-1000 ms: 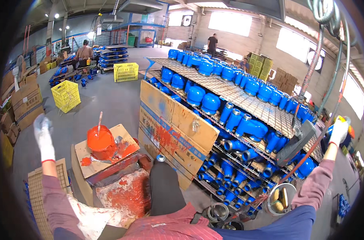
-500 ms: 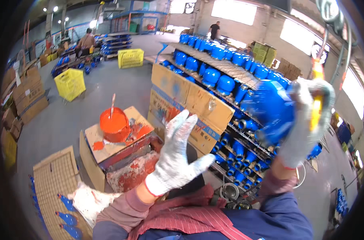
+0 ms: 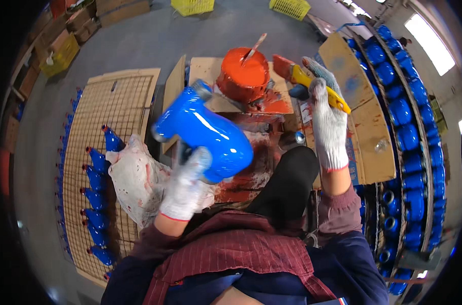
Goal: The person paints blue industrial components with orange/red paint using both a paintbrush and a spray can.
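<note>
My left hand (image 3: 186,185), in a white knit glove, grips a glossy blue cast valve body (image 3: 210,137). It hangs tilted over my lap, its necked end up and to the left, slightly blurred. In my gloved right hand (image 3: 328,119) is a paintbrush (image 3: 304,77) with a yellow handle. Its red bristles point left toward an orange-red paint bucket (image 3: 241,81), apart from it. A paint-smeared stick (image 3: 255,47) stands in the bucket. The bucket rests on a cardboard-topped stand (image 3: 210,99) spattered with red.
On the left, a mesh-covered board (image 3: 124,94) carries a row of blue parts with red tips (image 3: 95,197). A stained white cloth (image 3: 134,178) lies beside them. At right, racks of blue castings (image 3: 406,137) stand behind a cardboard sheet (image 3: 371,137). Yellow crates (image 3: 193,6) sit far off.
The blue valve body has passed from my right side into my left hand, which was empty and spread. The brush stays in my right hand. My view has turned down and left.
</note>
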{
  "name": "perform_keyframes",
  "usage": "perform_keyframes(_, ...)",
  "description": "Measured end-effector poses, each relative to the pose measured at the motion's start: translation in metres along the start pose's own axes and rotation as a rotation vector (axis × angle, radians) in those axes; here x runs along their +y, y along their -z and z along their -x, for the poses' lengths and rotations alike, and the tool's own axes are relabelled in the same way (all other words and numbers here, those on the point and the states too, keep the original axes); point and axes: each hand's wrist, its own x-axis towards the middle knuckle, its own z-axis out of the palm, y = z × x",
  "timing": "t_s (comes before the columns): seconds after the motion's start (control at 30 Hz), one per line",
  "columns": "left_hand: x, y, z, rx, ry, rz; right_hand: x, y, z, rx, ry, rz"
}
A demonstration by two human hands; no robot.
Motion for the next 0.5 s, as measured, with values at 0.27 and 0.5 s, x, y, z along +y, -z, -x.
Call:
perform_keyframes(0.27,0.017,0.049,-0.049,0.133,0.053,0.106,0.159,-0.008,-0.084,0.032,0.027,0.491)
perform_keyframes(0.5,-0.001,0.074,-0.050,0.293,0.034,-0.222,0.171,0.011,-0.079,0.088,-0.138,0.430)
